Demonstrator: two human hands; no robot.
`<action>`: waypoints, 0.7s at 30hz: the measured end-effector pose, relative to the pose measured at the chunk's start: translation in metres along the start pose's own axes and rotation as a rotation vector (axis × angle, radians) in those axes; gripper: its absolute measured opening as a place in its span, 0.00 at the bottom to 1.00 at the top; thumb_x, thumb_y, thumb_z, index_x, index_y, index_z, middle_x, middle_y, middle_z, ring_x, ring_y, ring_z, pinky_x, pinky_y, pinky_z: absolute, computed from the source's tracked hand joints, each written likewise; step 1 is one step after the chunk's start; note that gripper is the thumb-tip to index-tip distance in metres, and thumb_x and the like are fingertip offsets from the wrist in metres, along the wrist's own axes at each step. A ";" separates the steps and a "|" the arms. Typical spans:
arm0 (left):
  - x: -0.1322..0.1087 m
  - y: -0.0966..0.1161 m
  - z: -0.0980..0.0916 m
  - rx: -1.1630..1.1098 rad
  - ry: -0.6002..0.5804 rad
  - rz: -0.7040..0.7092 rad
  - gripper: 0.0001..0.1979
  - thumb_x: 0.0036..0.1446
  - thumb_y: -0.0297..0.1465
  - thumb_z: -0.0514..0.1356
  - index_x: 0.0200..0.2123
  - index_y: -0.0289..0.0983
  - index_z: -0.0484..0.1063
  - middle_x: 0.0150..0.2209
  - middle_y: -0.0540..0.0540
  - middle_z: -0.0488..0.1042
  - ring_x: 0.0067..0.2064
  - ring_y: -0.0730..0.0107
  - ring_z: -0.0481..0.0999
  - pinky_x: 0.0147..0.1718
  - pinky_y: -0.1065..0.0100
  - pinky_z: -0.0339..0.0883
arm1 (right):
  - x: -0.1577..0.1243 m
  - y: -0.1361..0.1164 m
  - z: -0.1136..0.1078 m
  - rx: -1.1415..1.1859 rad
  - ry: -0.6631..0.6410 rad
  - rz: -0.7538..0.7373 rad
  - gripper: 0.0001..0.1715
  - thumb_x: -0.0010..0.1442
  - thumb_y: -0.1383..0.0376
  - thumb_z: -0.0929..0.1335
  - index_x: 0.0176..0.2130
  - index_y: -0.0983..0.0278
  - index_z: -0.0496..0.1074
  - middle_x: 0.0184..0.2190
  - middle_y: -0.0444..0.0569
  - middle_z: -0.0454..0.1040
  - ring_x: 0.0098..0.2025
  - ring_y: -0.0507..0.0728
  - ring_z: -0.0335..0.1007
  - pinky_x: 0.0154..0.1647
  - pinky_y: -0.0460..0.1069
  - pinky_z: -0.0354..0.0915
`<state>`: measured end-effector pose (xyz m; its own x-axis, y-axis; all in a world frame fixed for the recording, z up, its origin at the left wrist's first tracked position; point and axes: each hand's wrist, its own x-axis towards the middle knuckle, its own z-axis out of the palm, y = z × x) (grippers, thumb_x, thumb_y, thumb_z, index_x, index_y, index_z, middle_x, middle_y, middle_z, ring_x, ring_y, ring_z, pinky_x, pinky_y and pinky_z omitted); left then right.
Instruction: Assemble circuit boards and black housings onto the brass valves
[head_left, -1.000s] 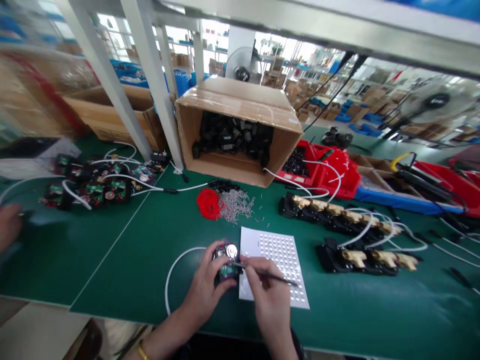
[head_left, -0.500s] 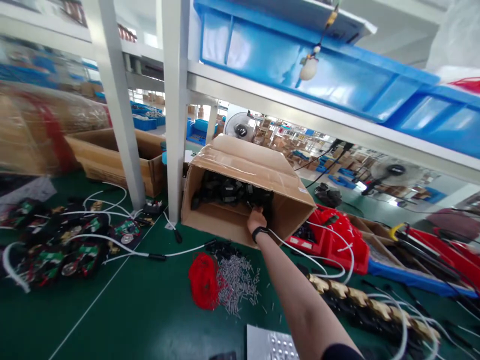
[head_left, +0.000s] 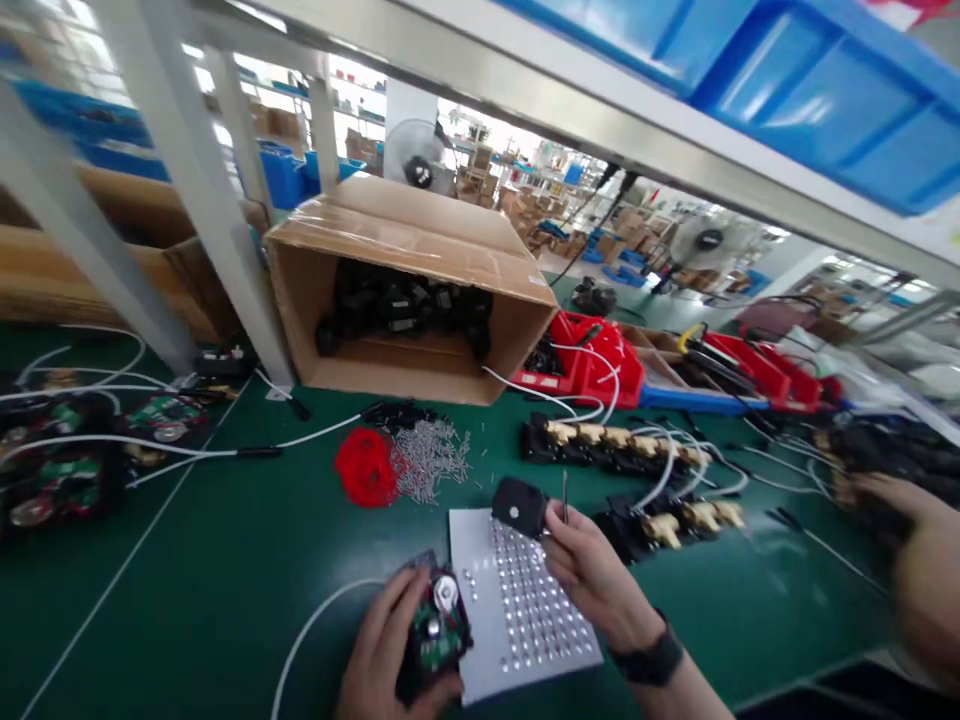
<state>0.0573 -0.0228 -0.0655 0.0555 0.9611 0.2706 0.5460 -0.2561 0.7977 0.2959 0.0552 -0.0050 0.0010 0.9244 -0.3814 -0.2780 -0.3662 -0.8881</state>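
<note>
My left hand (head_left: 382, 655) is closed round a small black unit with a green circuit board (head_left: 435, 630) and a white cable, low at the table's front. My right hand (head_left: 592, 570) is closed on a black plastic cover (head_left: 519, 506) and also holds a thin metal tool (head_left: 564, 497) upright. Both hover over a white sheet (head_left: 517, 610) covered with rows of small silver dots. The open cardboard box (head_left: 409, 290) lying on its side behind holds several black parts.
A red coil (head_left: 365, 467) and a heap of small metal pins (head_left: 427, 458) lie ahead. Black units with brass fittings (head_left: 615, 445) sit to the right, red bins (head_left: 592, 355) behind them. Circuit-board assemblies (head_left: 60, 460) lie left. Another person's hand (head_left: 919, 560) works at the right edge.
My right hand has come back from the cardboard box with a black cover in it and now sits over the white sheet. The view has dropped back toward the table.
</note>
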 end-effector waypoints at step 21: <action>0.010 0.064 -0.025 0.279 -0.008 0.296 0.36 0.45 0.45 0.65 0.54 0.38 0.60 0.45 0.40 0.69 0.45 0.54 0.71 0.42 0.56 0.67 | -0.068 0.025 -0.020 0.015 -0.121 0.196 0.33 0.55 0.41 0.59 0.49 0.61 0.64 0.29 0.45 0.68 0.13 0.43 0.40 0.13 0.41 0.40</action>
<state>0.0719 -0.0325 0.0015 0.2498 0.8513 0.4614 0.7115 -0.4846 0.5089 0.3079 -0.0188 -0.0067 -0.1694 0.8421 -0.5121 -0.2756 -0.5393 -0.7957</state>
